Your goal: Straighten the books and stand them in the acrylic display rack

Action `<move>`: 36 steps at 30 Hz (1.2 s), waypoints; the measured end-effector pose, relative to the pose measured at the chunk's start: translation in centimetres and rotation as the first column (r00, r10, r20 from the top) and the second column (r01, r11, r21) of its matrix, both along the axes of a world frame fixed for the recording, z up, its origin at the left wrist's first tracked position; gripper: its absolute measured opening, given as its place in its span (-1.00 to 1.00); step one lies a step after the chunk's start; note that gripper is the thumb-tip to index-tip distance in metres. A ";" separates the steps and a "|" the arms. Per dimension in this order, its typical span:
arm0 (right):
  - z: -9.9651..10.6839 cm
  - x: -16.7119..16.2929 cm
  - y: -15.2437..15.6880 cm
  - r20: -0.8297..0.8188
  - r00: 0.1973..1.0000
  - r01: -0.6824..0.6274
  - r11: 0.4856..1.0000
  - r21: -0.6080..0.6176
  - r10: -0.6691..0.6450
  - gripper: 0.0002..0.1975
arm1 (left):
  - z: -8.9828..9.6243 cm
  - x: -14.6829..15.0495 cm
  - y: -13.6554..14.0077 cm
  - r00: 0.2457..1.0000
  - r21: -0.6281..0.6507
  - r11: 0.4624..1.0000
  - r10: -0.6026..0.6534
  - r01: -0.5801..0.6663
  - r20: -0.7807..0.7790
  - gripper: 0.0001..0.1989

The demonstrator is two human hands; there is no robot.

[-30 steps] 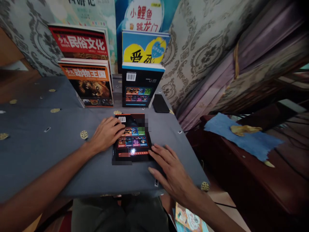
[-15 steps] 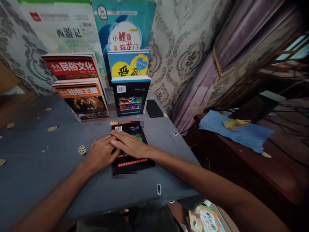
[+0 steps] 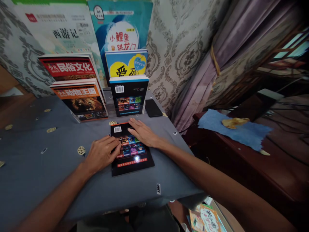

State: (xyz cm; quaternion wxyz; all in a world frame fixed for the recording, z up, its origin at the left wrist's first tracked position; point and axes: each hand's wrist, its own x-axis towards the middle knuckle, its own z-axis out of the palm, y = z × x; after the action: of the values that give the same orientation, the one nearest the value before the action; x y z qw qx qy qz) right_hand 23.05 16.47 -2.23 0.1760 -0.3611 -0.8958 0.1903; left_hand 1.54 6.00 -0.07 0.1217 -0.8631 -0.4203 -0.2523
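A black book (image 3: pixel 132 167) lies flat on the cloth-covered table, its barcode and rows of small coloured pictures facing up. My left hand (image 3: pixel 103 150) rests at the book's left edge, fingers slightly bent and touching the cover, not gripping. Across the upper right of the cover lies my right hand (image 3: pixel 144 133), flat with fingers stretched out. Behind the book stands a rack holding another black book (image 3: pixel 130 91), a blue and yellow book (image 3: pixel 126 62), an orange book with a lion (image 3: pixel 82 98) and a red book (image 3: pixel 70 66).
A black phone (image 3: pixel 153 108) lies right of the rack. Two tall books, a pale one (image 3: pixel 60 19) and a teal one (image 3: pixel 120 21), stand at the back. On the right, a dark red surface (image 3: pixel 217 161) carries a blue cloth (image 3: pixel 231 129). More books (image 3: pixel 207 217) sit low at the lower right.
My right hand has slid right and away from my left hand, uncovering the pictures on the book. My left hand stays at the left edge. The view has shifted slightly.
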 end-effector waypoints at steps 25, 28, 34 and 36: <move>0.1 4.3 -7.6 0.216 0.976 -0.050 0.983 0.178 0.010 -0.22 | 0.0 0.0 -0.1 1.000 -0.033 0.999 0.031 -0.031 -0.001 -0.70; 0.0 5.2 -9.7 0.254 0.967 -0.087 0.975 0.203 0.034 -0.25 | -0.1 -0.1 -0.1 1.000 -0.052 0.998 0.031 -0.031 0.001 -0.71; -0.3 6.3 -13.1 0.267 0.963 -0.114 0.959 0.259 0.042 -0.40 | -0.3 0.0 -0.1 0.999 -0.051 0.998 0.036 -0.035 0.012 -0.70; -0.2 6.4 -13.5 0.265 0.963 -0.117 0.961 0.251 0.049 -0.41 | -0.3 0.0 -0.1 0.999 -0.046 0.998 0.038 -0.037 0.012 -0.69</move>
State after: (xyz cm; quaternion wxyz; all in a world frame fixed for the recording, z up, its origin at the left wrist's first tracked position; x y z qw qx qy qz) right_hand 29.48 2.96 -2.40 0.0972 -0.3178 -0.9427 0.0282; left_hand 1.50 5.91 -0.34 0.1039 -0.8559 -0.4429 -0.2460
